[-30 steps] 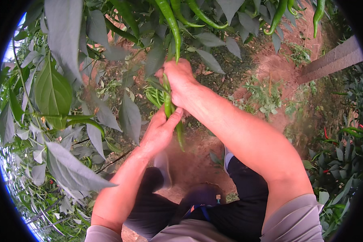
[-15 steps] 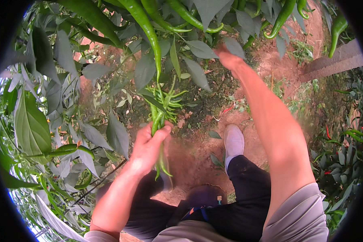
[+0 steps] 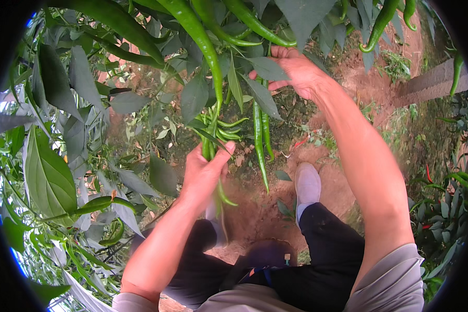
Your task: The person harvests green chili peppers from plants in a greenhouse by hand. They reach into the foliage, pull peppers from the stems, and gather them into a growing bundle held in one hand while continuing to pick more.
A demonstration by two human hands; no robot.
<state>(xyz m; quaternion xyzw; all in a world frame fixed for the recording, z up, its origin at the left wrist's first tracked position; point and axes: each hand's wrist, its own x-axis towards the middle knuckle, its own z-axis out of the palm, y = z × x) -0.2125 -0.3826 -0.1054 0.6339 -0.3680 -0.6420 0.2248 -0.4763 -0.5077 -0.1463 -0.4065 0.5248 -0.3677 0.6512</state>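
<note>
The left hand [image 3: 205,174] had its fingers [image 3: 221,156] wrapped tight round a bunch of green chillies [image 3: 218,130], stems fanning out above the fist and one tip poking out below it; how many it held was hard to count, since the palm hid most of them. The right hand [image 3: 296,70] was raised in the foliage, its fingers [image 3: 273,83] curled at the top of two hanging chillies [image 3: 260,135]; leaves [image 3: 268,67] covered the fingertips, so whether they pinched a stem could not be told. More chillies [image 3: 197,36] hung across the top, cut off by the rim. Below lay bare red soil [image 3: 255,208], a pale shoe [image 3: 308,183] and dark trousers [image 3: 333,249]. The other foot was hidden behind the left forearm.
</note>
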